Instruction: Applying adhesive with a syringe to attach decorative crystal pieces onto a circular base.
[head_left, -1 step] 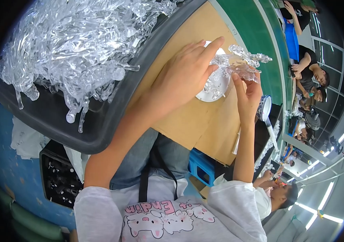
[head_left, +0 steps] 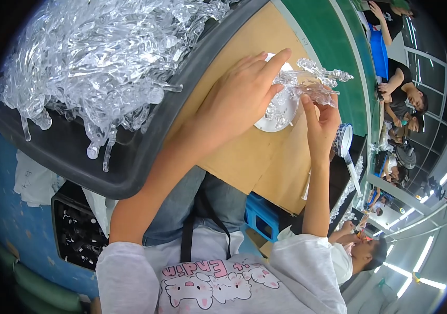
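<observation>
My left hand [head_left: 247,91] reaches over a round white dish [head_left: 271,125], index finger stretched out and thumb against the near end of a clear plastic piece [head_left: 288,78]; some of its fingertips are hidden. My right hand [head_left: 324,123] pinches a clear, leaf-like plastic part [head_left: 317,93] between thumb and fingers, at the dish's right side. Knobbly clear stems [head_left: 333,76] stick out to the right above that hand. Where one clear part ends and another begins is hard to make out. More small clear bits [head_left: 276,112] lie in the dish.
A black tub [head_left: 113,183] heaped with clear plastic parts [head_left: 92,68] stands left on the tan board [head_left: 234,167]. To the right are a blue-and-white cup [head_left: 344,138] and a white spoon-like handle [head_left: 353,175]. A blue stool [head_left: 261,217] is below. Other people sit along the green table [head_left: 328,31].
</observation>
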The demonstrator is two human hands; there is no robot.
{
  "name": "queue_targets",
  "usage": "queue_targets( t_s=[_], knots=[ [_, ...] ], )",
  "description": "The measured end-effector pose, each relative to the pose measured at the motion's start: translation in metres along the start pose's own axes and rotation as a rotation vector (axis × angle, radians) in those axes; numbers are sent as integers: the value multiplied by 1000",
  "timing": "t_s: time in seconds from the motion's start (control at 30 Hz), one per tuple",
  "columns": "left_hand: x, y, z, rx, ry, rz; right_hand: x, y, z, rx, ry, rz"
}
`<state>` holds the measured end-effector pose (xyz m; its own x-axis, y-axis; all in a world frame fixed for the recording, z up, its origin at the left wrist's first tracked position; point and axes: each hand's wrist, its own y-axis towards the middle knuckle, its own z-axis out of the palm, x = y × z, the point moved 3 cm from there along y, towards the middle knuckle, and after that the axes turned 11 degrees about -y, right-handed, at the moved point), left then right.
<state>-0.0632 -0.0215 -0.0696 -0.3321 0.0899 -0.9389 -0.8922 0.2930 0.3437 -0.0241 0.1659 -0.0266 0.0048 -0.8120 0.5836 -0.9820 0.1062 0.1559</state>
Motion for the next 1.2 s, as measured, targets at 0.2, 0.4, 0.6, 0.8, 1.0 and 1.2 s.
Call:
queue_targets(
  t_s=[0.2, 0.4, 0.6, 0.8, 1.0, 1.2],
  knots=[
    [5, -6, -2, -39, 161, 100, 25, -6, 13, -19, -235, -12],
    [-8, 5, 3, 12, 81, 108, 11, -4, -3, -39, -182, -40],
    [14, 2, -3, 87, 133, 108, 39, -57, -57, -207, -322, -10],
    [-8, -9, -15, 164, 171, -84, -47, -192, -236, -695, -354, 408],
    [-14, -24, -26, 154, 157, -162, -214, -211, -227, -161, -701, 676],
    [-25, -74, -33, -92, 349, -75, -201, -233, -223, -132, -727, 602]
  ],
)
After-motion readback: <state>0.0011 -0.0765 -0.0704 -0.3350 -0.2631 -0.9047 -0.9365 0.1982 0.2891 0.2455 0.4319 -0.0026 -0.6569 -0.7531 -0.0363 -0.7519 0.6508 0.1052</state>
